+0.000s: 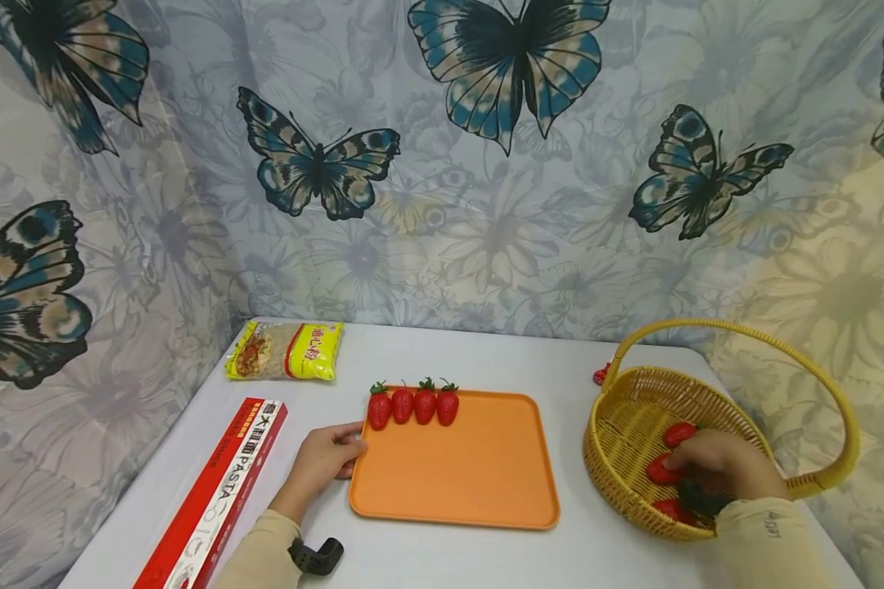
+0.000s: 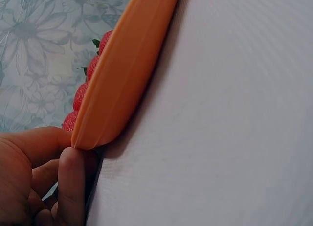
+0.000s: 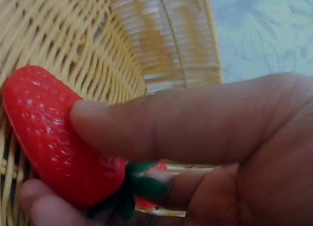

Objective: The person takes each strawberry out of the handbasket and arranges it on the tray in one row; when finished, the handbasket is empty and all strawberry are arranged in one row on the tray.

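My left hand (image 1: pixel 318 465) grips the left rim of an orange tray (image 1: pixel 467 474); in the left wrist view, thumb and fingers pinch the edge of this tray (image 2: pixel 124 72). Several red strawberries (image 1: pixel 425 406) with green tops lie side by side along the tray's back left part. Inside a yellow wicker basket (image 1: pixel 626 409), my right hand (image 1: pixel 729 462) holds a strawberry (image 3: pixel 58 133) between thumb and fingers, its leafy end toward the palm. Other strawberries (image 1: pixel 680 434) lie in the basket around the hand, which partly hides them.
A yellow food packet (image 1: pixel 286 352) lies at the table's back left. The long red pasta box (image 1: pixel 214 491) runs along the left side. The basket's tall handle (image 1: pixel 828 384) arches over the right side. Butterfly-patterned cloth (image 1: pixel 501 245) hangs behind the white table (image 1: pixel 412 552).
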`<state>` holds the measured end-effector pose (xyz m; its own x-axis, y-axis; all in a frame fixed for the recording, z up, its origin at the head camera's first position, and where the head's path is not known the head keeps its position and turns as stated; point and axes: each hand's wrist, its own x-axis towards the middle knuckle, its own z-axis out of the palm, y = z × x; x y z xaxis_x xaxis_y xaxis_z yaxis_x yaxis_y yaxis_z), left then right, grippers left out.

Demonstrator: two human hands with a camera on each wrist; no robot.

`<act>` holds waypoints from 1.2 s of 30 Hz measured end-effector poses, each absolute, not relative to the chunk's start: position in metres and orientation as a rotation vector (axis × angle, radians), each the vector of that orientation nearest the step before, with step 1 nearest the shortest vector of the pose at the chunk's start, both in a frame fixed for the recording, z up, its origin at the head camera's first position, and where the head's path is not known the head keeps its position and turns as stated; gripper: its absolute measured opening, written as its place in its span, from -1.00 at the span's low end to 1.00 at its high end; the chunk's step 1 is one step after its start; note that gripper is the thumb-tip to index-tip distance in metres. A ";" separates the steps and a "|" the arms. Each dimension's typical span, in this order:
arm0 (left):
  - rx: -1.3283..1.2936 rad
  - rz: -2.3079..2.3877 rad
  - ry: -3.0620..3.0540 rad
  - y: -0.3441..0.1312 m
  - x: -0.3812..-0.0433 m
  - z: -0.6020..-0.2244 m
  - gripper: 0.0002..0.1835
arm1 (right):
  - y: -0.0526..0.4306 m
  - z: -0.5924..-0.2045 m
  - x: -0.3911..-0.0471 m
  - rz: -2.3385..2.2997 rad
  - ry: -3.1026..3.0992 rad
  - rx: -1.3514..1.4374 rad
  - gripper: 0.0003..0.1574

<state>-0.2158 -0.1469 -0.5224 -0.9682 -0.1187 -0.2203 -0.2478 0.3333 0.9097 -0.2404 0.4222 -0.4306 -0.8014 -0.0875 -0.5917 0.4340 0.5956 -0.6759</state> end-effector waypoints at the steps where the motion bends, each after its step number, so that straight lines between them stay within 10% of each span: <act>1: -0.340 1.717 2.469 -0.146 -0.216 -0.522 -0.55 | 0.420 -0.431 -0.242 -1.187 2.233 0.263 -0.77; 17: -0.367 1.694 2.485 -0.147 -0.211 -0.526 -0.55 | 0.386 -0.400 -0.232 -1.582 2.261 0.083 -0.25; 26: -0.361 1.677 2.512 -0.149 -0.210 -0.526 -0.56 | 0.353 -0.391 -0.228 -1.761 1.996 -0.209 -0.65; 36: -0.352 1.677 2.516 -0.145 -0.215 -0.523 -0.55 | 0.263 -0.418 -0.260 -1.658 1.999 -0.141 -0.42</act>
